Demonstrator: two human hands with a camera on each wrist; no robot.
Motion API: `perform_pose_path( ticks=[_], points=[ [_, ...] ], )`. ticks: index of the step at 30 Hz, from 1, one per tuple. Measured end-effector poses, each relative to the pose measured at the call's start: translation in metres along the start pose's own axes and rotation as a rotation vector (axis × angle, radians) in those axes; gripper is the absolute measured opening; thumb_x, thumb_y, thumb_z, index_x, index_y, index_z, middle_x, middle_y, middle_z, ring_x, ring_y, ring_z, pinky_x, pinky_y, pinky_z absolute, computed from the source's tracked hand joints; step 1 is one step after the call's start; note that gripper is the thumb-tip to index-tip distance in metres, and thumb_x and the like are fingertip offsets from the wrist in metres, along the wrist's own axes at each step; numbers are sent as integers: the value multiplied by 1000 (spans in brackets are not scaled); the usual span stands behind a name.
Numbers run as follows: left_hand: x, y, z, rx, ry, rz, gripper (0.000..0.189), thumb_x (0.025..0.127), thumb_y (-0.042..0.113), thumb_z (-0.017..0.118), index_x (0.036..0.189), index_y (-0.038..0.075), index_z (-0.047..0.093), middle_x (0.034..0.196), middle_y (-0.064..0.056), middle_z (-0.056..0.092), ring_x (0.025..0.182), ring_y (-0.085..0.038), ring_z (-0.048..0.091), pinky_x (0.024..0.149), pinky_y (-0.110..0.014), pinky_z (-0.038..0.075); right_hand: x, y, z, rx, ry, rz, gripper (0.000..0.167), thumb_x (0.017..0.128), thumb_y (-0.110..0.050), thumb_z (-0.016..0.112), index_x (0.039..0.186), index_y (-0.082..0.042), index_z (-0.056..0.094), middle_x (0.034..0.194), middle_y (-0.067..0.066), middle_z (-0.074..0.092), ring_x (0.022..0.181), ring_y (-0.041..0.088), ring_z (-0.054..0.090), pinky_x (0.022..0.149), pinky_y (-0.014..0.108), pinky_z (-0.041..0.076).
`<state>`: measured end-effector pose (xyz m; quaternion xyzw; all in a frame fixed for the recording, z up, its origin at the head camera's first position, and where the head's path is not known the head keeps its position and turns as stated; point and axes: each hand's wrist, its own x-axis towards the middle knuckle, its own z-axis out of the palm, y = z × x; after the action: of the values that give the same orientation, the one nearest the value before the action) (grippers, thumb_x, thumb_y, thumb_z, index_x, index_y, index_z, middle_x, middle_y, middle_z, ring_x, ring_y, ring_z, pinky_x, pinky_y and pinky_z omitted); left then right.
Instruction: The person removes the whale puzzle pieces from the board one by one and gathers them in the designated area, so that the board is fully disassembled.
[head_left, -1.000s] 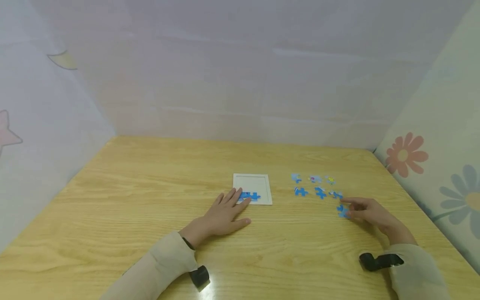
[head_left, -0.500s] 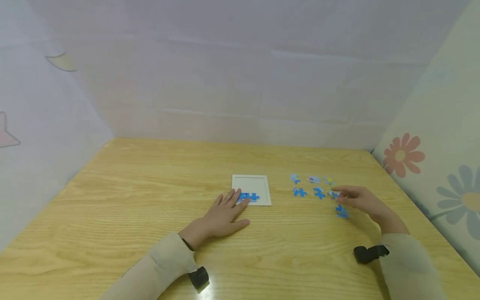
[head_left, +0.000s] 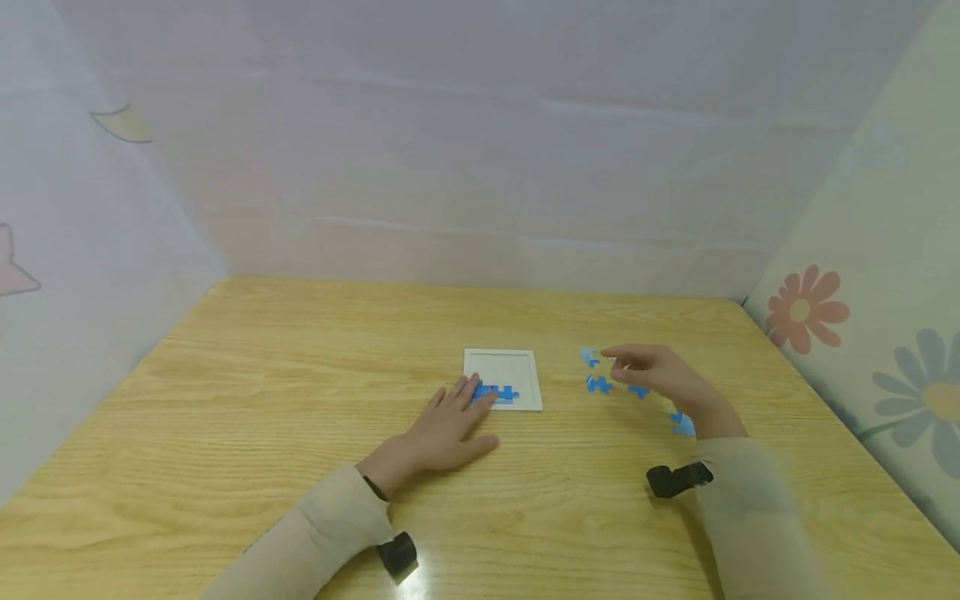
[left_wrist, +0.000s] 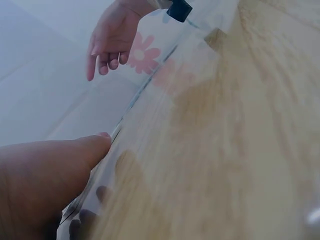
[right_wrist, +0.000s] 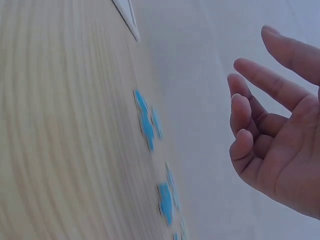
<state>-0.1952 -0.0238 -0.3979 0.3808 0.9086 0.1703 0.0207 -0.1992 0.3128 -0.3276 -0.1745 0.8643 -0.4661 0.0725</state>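
Note:
My left hand point(head_left: 446, 429) lies flat with its fingers spread, fingertips resting on the lower left of a white puzzle frame point(head_left: 501, 368). Joined blue puzzle pieces point(head_left: 504, 392) sit along the frame's lower edge, partly under those fingers. My right hand point(head_left: 660, 372) hovers over the loose pieces, its fingers loosely bent. In the right wrist view nothing is between the fingers of that hand point(right_wrist: 280, 125). Near its fingertips lie a pale blue piece point(head_left: 588, 357) and a blue piece point(head_left: 598, 384). Other loose pieces are partly or wholly hidden behind the hand.
A blue corner-like piece point(head_left: 682, 423) lies below the right wrist. The wooden table point(head_left: 300, 358) meets a pale cloth wall point(head_left: 480, 167) at the back and a flowered one point(head_left: 885, 275) on the right. Black wrist cameras point(head_left: 397, 553) sit on both sleeves.
My right hand has moved left and away from me, from the lower right piece across the loose pieces towards the pale blue one. The left hand has stayed on the frame.

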Motion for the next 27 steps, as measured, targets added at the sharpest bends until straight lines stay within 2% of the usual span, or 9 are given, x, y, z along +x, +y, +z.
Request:
perform_pose_path(
  ticks=[5, 8, 13, 20, 27],
  points=[
    [1, -5, -1, 9, 45, -34, 69, 87, 53, 33, 138, 8, 19, 141, -19, 7, 128, -30, 3, 97, -50, 6, 17, -12, 22, 60, -23, -27, 42, 83, -20, 59, 120, -2, 50, 91, 14, 55, 78, 42, 48, 68, 44, 41],
    [2, -9, -2, 27, 50, -58, 69, 87, 52, 34, 138, 7, 19, 141, -19, 8, 128, -30, 4, 97, -50, 6, 27, -17, 37, 68, -27, -48, 42, 83, -20, 60, 120, -3, 50, 92, 13, 54, 77, 37, 49, 63, 43, 41],
    [3, -15, -2, 49, 45, -96, 69, 87, 52, 32, 138, 8, 19, 141, -18, 7, 128, -30, 3, 97, -51, 5, 42, -22, 61, 32, -29, -75, 44, 83, -18, 59, 121, 1, 48, 92, 11, 53, 80, 24, 51, 68, 37, 42],
    [3, -20, -2, 69, 44, -100, 66, 87, 54, 29, 139, 14, 18, 141, -17, 6, 128, -30, 2, 96, -52, 5, 53, -23, 85, 10, -15, -12, 46, 80, -20, 62, 120, 0, 50, 93, 9, 53, 79, 21, 50, 66, 31, 42],
    [2, -18, -3, 84, 27, -96, 63, 88, 53, 28, 139, 17, 19, 141, -16, 6, 128, -30, 3, 96, -53, 4, 57, -20, 100, -36, 3, 31, 39, 80, -15, 62, 115, -1, 54, 95, 10, 54, 80, 21, 50, 64, 30, 42]
  ],
)
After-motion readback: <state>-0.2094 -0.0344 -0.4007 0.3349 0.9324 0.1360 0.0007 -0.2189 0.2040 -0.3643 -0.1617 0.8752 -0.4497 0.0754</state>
